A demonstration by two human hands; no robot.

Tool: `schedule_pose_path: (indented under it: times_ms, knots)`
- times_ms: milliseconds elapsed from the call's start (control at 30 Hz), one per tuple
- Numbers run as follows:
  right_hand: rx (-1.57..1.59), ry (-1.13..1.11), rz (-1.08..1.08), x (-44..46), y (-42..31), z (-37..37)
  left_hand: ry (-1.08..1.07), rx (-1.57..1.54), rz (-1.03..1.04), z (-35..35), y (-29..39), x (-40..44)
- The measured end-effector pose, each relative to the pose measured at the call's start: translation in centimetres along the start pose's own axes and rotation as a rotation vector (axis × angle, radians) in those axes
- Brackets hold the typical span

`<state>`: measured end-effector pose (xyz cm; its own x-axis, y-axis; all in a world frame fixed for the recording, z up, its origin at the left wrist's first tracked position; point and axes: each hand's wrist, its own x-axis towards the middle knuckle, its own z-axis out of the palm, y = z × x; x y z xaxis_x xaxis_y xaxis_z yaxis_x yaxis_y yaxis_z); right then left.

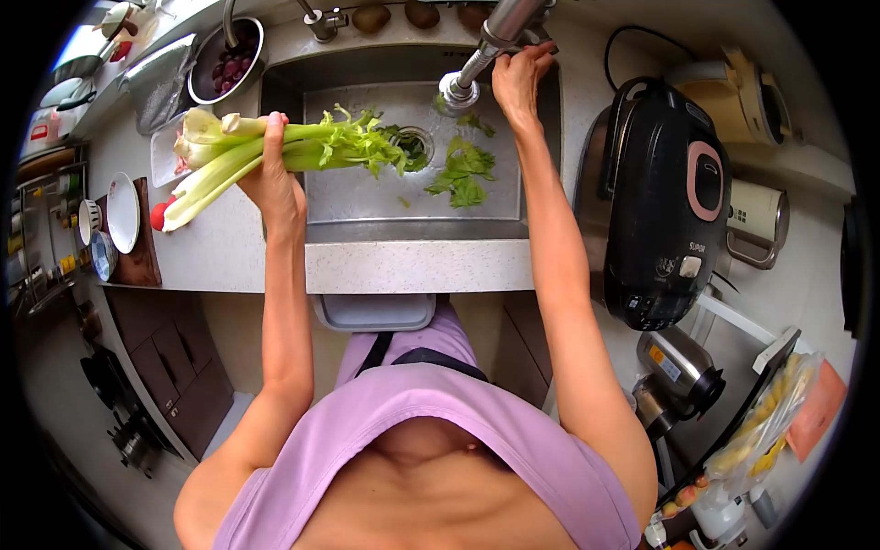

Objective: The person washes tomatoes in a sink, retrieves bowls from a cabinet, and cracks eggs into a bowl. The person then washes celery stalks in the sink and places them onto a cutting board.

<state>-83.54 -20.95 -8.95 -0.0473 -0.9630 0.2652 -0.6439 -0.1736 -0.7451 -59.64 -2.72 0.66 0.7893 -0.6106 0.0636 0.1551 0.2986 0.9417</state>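
My left hand (272,174) is wrapped round a bunch of celery (316,145), held level over the left rim of the sink (367,206). Its pale root ends point left, and its leafy tops reach out over the basin. At the faucet (486,50), my right hand (524,81) has its fingers closed on the faucet handle (533,38), partly hidden behind the spout. Loose celery leaves (465,172) lie on the wet basin floor, below the spout and right of the drain (414,147).
A metal bowl of dark red fruit (229,69) stands behind left, near a white plate (123,212). A black rice cooker (665,202) occupies the right counter, beside a cream kettle (759,223). Several brown round items (371,18) line the back ledge.
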Motion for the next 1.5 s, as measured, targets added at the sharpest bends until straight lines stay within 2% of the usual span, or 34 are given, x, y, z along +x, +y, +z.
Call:
schedule_pose_path:
  times_ms: [100,167,200,233,267,300,367,400,467,500,567,600,667,700,800,867,900,967,1000,1067,1100,1167,1200,1233,1300,1367,1400,1467,1500]
  knots:
    - [0.065,0.017,-0.059,-1.2,1.7,0.0,0.016,0.038,0.009,-1.7,0.5,-0.1]
    - [0.309,-0.004,0.065,-3.5,2.8,0.1,0.018,0.052,0.006,-2.7,0.9,0.0]
    - [0.27,0.002,0.144,-4.5,6.5,2.4,0.017,0.06,-0.007,-3.1,1.2,-0.1]
    - [0.091,-0.125,0.219,-5.5,10.4,4.8,0.022,0.059,0.011,-3.1,1.8,-0.3]
    - [-0.13,-0.321,0.11,-6.4,12.9,6.3,0.022,0.05,0.025,-3.1,2.3,-0.5]
    - [-0.298,-0.524,0.111,-7.3,17.3,9.4,0.021,0.042,0.037,-3.1,2.7,-0.7]
    - [-0.431,-0.821,0.192,-7.5,15.6,8.1,-0.005,0.065,0.043,-3.4,3.4,-1.1]
    - [-0.426,-0.831,0.191,-8.0,15.5,8.1,-0.029,0.087,0.045,-3.7,3.7,-1.1]
    - [-0.653,-0.997,-0.082,-10.2,15.2,7.3,-0.035,0.099,0.043,-4.4,4.5,-0.8]
    - [-0.664,-1.015,-0.077,-11.8,14.3,6.2,-0.046,0.091,0.047,-4.7,4.6,-1.0]
    - [-0.726,-1.178,-0.301,-14.2,12.1,4.2,-0.05,0.094,0.035,-5.6,4.5,-0.7]
    - [-0.738,-1.179,-0.306,-15.1,12.1,3.4,-0.041,0.093,0.039,-5.8,4.5,-0.6]
    - [-0.81,-1.198,-0.491,-17.1,13.0,3.8,-0.001,0.097,0.044,-5.8,4.8,-0.5]
    - [-0.802,-1.202,-0.504,-17.5,13.5,4.4,0.009,0.105,0.051,-6.1,4.9,-0.3]
    - [-0.609,-1.235,-0.52,-18.4,14.8,5.5,-0.052,0.083,0.088,-7.0,5.1,-0.1]
    - [-0.274,-1.151,-0.409,-18.3,15.1,6.5,-0.027,0.099,0.08,-7.0,5.4,0.0]
    - [-0.273,-1.157,-0.412,-18.2,14.9,7.4,-0.02,0.101,0.08,-7.2,5.3,0.1]
    - [-0.114,-1.097,-0.194,-17.8,14.0,10.4,-0.03,0.107,0.076,-7.6,5.0,0.2]
    - [-0.108,-1.101,-0.198,-17.5,13.3,12.2,-0.026,0.113,0.081,-7.9,4.9,0.3]
    - [0.08,-0.707,-0.109,-17.2,11.5,16.3,-0.049,0.089,0.065,-8.4,4.7,0.3]
    - [0.088,-0.709,-0.109,-17.3,10.1,18.1,-0.048,0.096,0.068,-8.5,4.7,0.3]
    - [-0.132,-0.329,-0.255,-17.2,6.6,20.3,-0.031,0.098,0.048,-8.3,5.0,0.1]
    - [-0.128,-0.328,-0.251,-16.9,4.5,20.1,-0.035,0.125,0.039,-8.3,5.1,0.1]
    - [-0.199,-0.523,-0.21,-16.5,2.2,19.4,-0.04,0.127,0.039,-8.5,5.1,0.2]
    - [-0.27,-0.719,-0.166,-16.4,2.2,19.9,-0.046,0.108,0.034,-8.7,5.0,0.3]
    - [-0.244,-0.926,-0.463,-16.7,5.3,21.7,-0.041,0.115,0.028,-8.6,5.0,0.3]
    - [-0.249,-0.931,-0.461,-16.7,6.2,20.9,-0.035,0.118,0.029,-8.6,5.1,0.3]
    - [-0.036,-0.903,-0.289,-16.4,7.9,18.6,-0.042,0.111,0.041,-9.0,5.0,0.5]
    - [-0.043,-0.909,-0.294,-16.7,8.4,17.2,-0.05,0.108,0.053,-9.2,4.9,0.6]
